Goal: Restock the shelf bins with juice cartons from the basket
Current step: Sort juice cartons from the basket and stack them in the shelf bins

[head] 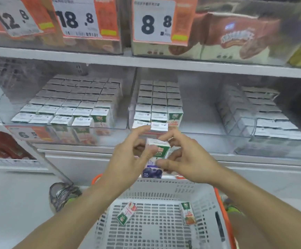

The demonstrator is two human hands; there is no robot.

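Note:
A small juice carton (158, 153) with a green top and a blueberry picture is held upright between both hands, just above the far rim of the white basket (157, 187). My left hand (128, 159) grips its left side and my right hand (187, 162) pinches its right side. Two more cartons lie in the basket: a strawberry carton (127, 212) at the left and an orange carton (188, 213) at the right. Right behind my hands stands the middle shelf bin (200, 112), with three columns of cartons at its left. The left bin (70, 105) is nearly full.
A right-hand stack of cartons (265, 112) sits in the same shelf row. Price tags (153, 20) hang from the upper shelf over boxed goods. The basket has an orange handle (223, 209). A shoe (63, 196) shows on the floor at the left.

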